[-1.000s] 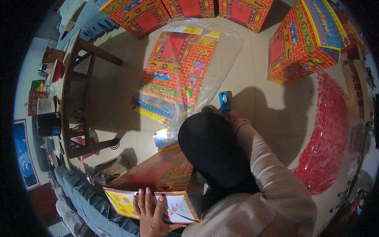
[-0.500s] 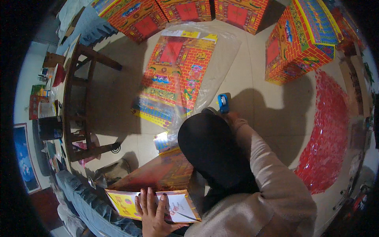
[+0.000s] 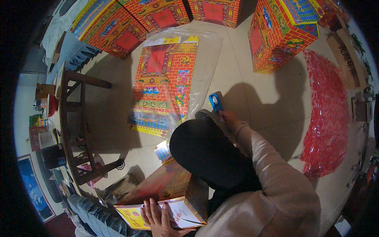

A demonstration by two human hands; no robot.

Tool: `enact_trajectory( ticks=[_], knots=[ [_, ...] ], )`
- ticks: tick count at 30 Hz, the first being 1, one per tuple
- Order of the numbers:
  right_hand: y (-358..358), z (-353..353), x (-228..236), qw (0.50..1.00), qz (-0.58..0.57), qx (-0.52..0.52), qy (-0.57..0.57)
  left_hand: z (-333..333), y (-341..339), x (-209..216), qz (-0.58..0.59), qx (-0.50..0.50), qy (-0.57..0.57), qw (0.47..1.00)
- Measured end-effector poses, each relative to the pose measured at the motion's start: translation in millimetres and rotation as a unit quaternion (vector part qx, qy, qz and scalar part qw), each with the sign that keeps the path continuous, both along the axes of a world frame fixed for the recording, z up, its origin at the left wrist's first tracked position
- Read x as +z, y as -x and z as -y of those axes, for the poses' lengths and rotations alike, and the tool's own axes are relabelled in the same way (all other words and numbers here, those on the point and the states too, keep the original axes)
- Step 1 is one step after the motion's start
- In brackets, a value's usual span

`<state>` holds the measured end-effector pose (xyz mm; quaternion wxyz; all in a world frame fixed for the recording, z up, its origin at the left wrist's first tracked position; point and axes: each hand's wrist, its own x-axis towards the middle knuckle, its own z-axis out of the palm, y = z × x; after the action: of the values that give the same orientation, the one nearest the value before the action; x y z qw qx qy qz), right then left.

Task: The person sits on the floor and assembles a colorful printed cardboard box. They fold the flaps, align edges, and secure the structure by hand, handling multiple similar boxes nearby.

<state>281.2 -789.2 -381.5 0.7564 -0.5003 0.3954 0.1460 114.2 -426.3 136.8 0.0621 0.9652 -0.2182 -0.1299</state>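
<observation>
My left hand (image 3: 158, 218) lies with fingers spread on the white and yellow end panel of a printed cardboard box (image 3: 160, 183), which stands close to me beside my leg. My right hand (image 3: 229, 119) is closed around a blue tape dispenser (image 3: 215, 102), held out past my knee above the floor. Part of the grip is hard to see. Beyond the knee, a flat printed cardboard sheet (image 3: 164, 83) with a red brick pattern lies on the floor, partly covered by clear plastic film (image 3: 205, 75).
Several standing brick-patterned boxes (image 3: 162, 17) line the far side, with another box (image 3: 276, 39) at the far right. Red shiny plastic (image 3: 325, 118) spreads over the floor at right. A wooden table (image 3: 75, 122) stands at left. A small printed piece (image 3: 162, 152) lies near my knee.
The whole view has shifted, so the far boxes and sheet appear further left. The tape dispenser has tilted a little to the left. My left hand stays on the box.
</observation>
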Motion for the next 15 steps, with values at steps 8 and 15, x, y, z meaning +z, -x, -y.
enact_trajectory(
  ticks=[8,15],
  knots=[
    [11,-9,38,0.998,0.046,0.013,-0.033,0,8,0,0.003,0.018,-0.004,1.0],
    [11,0,34,0.996,0.052,0.072,0.006,4,7,8,-0.029,0.036,-0.012,0.999]
  ],
)
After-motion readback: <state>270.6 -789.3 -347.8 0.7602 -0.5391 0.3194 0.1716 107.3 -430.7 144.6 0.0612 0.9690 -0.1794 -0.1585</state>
